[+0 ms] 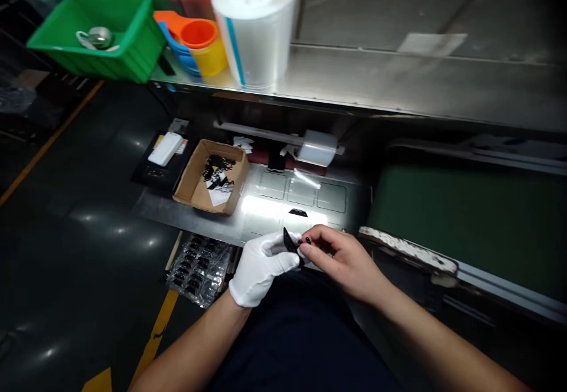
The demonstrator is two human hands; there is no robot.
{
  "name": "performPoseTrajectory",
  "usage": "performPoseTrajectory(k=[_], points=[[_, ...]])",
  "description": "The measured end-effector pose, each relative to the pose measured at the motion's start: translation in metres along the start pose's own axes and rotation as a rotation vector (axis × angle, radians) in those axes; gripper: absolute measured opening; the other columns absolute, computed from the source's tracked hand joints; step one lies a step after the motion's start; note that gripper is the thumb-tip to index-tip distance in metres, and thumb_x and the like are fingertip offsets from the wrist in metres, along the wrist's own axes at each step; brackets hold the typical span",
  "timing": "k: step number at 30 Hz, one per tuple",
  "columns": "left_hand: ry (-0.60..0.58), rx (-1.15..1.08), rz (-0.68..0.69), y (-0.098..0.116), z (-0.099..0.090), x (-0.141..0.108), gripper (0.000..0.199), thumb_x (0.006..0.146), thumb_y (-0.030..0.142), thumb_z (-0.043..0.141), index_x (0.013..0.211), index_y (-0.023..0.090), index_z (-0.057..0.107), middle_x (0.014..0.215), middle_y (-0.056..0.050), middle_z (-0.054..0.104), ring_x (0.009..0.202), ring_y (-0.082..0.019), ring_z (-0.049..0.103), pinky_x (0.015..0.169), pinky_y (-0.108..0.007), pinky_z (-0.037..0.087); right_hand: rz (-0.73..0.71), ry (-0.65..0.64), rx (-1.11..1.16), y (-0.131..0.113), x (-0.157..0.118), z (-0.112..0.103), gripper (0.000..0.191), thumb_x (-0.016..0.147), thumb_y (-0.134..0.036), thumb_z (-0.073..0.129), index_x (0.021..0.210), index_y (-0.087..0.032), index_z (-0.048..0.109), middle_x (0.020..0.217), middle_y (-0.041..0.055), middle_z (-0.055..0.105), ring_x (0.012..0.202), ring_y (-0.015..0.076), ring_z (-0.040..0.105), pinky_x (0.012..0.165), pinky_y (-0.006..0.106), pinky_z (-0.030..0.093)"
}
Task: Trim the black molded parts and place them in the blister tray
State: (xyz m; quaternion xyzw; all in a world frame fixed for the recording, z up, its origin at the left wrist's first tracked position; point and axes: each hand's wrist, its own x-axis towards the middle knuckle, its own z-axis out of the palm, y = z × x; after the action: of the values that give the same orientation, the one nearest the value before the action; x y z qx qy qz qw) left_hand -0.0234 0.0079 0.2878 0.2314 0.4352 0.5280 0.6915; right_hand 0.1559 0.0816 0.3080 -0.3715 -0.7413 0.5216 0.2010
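My left hand (264,264), in a white glove, is closed on a small flat black part (290,241) held tilted up over the near edge of the bench. Bare and ungloved, my right hand (333,254) pinches a tiny black piece (307,240) against or right beside that part; its exact kind is too small to tell. Just beyond both hands, a similar black part (298,212) lies on the lit metal work surface (261,218). A cardboard box (189,184) with small black pieces and white paper stands to the left of it.
A clear plastic tray (197,268) of black parts sits low at left. On the shelf above are a green bin (142,43), tape rolls (208,55) and a large plastic-film roll (261,38). A green conveyor belt (469,221) runs at right. A white box-like device (165,148) lies left.
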Motion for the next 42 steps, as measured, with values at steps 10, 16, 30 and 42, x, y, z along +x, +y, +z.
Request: performPoseTrajectory(k=[10, 16, 30, 42], points=[[0.373, -0.351, 0.154, 0.041, -0.122, -0.076, 0.029, 0.085, 0.034, 0.083, 0.109, 0.021, 0.072, 0.085, -0.004, 0.071, 0.080, -0.020, 0.071, 0.068, -0.027, 0.057, -0.427, -0.173, -0.267, -0.008, 0.194, 0.086, 0.020, 0.102, -0.032, 0.058, 0.113, -0.020, 0.071, 0.107, 0.0106, 0.074, 0.100, 0.0226, 0.068, 0.091, 0.035, 0.054], [0.497, -0.277, 0.085, 0.038, -0.137, -0.079, 0.043, 0.070, 0.038, 0.092, 0.107, 0.025, 0.074, 0.088, -0.003, 0.074, 0.081, -0.023, 0.073, 0.070, -0.033, 0.065, -0.015, -0.019, -0.414, 0.036, 0.223, 0.137, 0.049, 0.097, -0.022, 0.060, 0.146, -0.020, 0.057, 0.137, 0.0145, 0.064, 0.120, 0.0285, 0.065, 0.100, 0.040, 0.055], [0.081, 0.022, -0.258, 0.033, -0.067, 0.029, 0.039, 0.075, 0.031, 0.089, 0.110, 0.021, 0.075, 0.114, -0.009, 0.072, 0.085, -0.023, 0.071, 0.059, -0.027, 0.058, 1.029, 0.563, -0.366, 0.193, -0.041, 0.034, 0.038, 0.101, -0.038, 0.067, 0.133, -0.017, 0.062, 0.135, 0.0114, 0.063, 0.118, 0.0273, 0.065, 0.101, 0.052, 0.056], [-0.267, -0.174, -0.063, 0.030, 0.013, 0.019, 0.035, 0.092, 0.044, 0.071, 0.120, 0.025, 0.076, 0.140, -0.012, 0.067, 0.060, -0.010, 0.057, 0.052, -0.025, 0.048, -0.049, 0.275, -0.080, -0.012, -0.053, -0.020, 0.028, 0.106, -0.030, 0.055, 0.131, -0.023, 0.065, 0.121, 0.0061, 0.072, 0.108, 0.0192, 0.068, 0.093, 0.032, 0.055]])
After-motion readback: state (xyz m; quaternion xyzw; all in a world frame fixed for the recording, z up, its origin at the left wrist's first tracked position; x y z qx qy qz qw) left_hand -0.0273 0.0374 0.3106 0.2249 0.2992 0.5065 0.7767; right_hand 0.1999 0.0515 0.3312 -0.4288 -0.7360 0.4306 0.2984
